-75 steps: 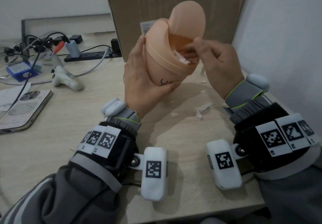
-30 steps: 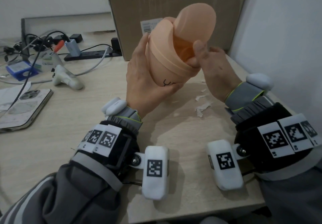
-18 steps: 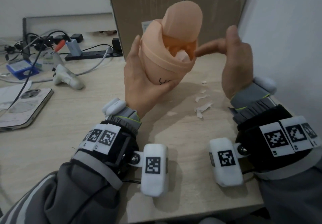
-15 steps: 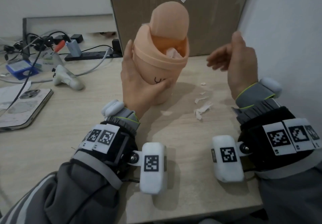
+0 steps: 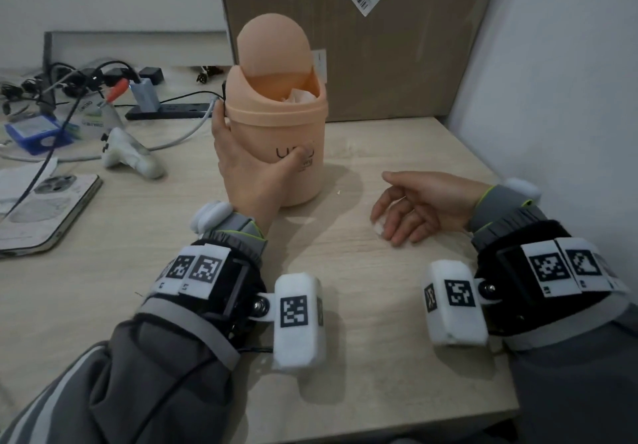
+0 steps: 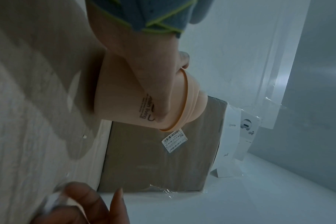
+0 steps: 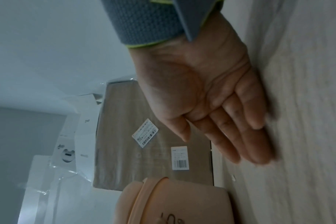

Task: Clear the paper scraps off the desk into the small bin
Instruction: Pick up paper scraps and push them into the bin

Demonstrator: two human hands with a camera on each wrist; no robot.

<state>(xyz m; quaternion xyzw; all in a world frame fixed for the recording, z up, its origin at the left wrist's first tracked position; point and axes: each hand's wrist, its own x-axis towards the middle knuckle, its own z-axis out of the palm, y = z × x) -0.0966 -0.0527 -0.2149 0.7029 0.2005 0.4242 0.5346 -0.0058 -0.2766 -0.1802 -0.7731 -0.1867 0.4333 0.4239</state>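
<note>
Desk [image 5: 145,271] centre: left hand [image 5: 248,174] grips upright small bin [image 5: 276,132]; right hand [image 5: 421,205], fingers extended together, lies near right edge, possibly covering a scrap [image 5: 378,227].

Head view: from above and behind both forearms, facing forward and down across the desk [image 5: 397,153], with the bin [image 5: 276,139] near 12 o'clock and the cardboard box [image 5: 397,46] behind it toward 1 o'clock. Left wrist view: very close, low beside the desk [image 6: 29,106], rolled on its side, looking along the left hand [image 6: 153,75] at the bin [image 6: 121,98] and box [image 6: 153,159]. Right wrist view: equally close and rolled the other way, looking along the right hand [image 7: 211,98] toward the box [image 7: 125,159], the bin [image 7: 173,201] at 6 o'clock. Shared by all three: desk, bin, box.
</note>
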